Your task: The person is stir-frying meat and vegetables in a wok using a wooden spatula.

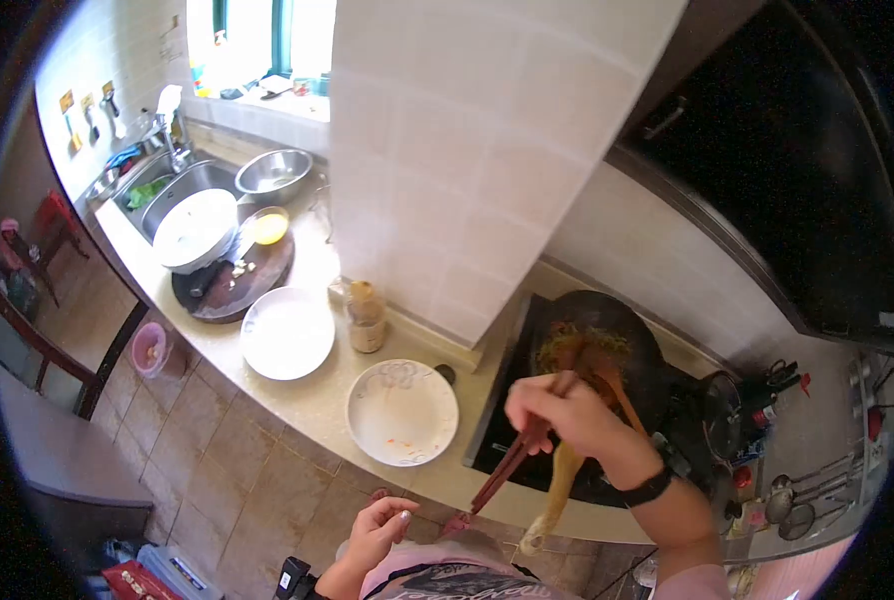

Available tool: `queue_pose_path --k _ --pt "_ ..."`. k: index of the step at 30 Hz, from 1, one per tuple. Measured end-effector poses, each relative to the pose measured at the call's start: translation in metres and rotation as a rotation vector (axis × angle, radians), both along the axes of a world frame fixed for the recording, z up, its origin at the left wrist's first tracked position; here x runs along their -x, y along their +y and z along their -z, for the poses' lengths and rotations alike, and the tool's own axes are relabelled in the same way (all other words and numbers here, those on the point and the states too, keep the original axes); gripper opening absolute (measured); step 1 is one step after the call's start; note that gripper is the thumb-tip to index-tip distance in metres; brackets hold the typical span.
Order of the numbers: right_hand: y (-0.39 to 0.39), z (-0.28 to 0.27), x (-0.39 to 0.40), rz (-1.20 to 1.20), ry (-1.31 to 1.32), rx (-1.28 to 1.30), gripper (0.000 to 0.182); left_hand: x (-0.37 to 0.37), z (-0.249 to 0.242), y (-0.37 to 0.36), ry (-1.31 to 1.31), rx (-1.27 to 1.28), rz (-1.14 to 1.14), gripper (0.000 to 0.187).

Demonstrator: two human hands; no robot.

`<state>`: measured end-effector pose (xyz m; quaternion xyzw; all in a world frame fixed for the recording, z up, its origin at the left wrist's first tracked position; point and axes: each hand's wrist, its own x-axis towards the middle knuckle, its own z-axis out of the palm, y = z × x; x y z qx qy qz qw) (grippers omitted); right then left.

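Counted on the counter (317, 400): two empty white plates (287, 333) (402, 412), one metal bowl (273, 173), one small yellow bowl (268, 227), one round cutting board (235, 283), one jar (367, 316). Counted at the stove: one black wok (635, 345), one pair of chopsticks (512, 462), one wooden spatula (565, 470). Counted in use: two hands (557, 405) (379, 530).

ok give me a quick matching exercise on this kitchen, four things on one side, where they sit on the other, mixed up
Things:
1. wok
2. metal bowl
3. chopsticks
4. jar

Places:
A. beside the sink, under the window
B. in the right hand
C. on the stove
D. on the counter between the two white plates, against the tiled pillar

Pairs: 1-C, 2-A, 3-B, 4-D
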<state>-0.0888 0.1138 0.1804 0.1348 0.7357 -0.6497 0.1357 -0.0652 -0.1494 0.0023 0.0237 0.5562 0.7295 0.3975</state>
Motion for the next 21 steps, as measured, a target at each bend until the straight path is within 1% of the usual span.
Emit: queue_pose_path --k 2,4,6,9,12,13,17,20,21 --pt "-0.025 0.032 0.032 -0.084 -0.167 -0.149 0.032 0.005 0.006 -0.015 -0.019 0.012 -0.035 0.016" --pt "-0.051 0.065 0.057 -0.292 -0.268 -0.235 0.033 0.012 0.014 -0.032 -0.04 0.019 -0.079 0.015" --pt "-0.076 0.105 0.077 -0.441 -0.352 -0.369 0.033 0.014 0.024 -0.047 -0.07 0.017 -0.128 0.015" --pt "-0.1 0.163 0.102 -0.468 -0.397 -0.491 0.032 0.02 0.031 -0.066 -0.092 0.075 -0.15 0.015" --pt "-0.105 0.22 0.116 -0.422 -0.375 -0.672 0.03 0.021 0.039 -0.082 -0.162 0.06 -0.205 0.015" --pt "-0.107 0.226 0.116 -0.374 -0.37 -0.727 0.028 0.022 0.039 -0.087 -0.165 0.058 -0.216 0.015" --pt "-0.113 0.23 0.126 -0.37 -0.484 -0.849 0.027 0.022 0.041 -0.103 -0.19 0.075 -0.253 0.015" --pt "-0.113 0.245 0.13 -0.312 -0.387 -1.023 0.03 0.022 0.043 -0.11 -0.201 0.086 -0.272 0.015" --pt "-0.113 0.248 0.132 -0.322 -0.374 -1.028 0.03 0.022 0.044 -0.112 -0.202 0.087 -0.274 0.015"
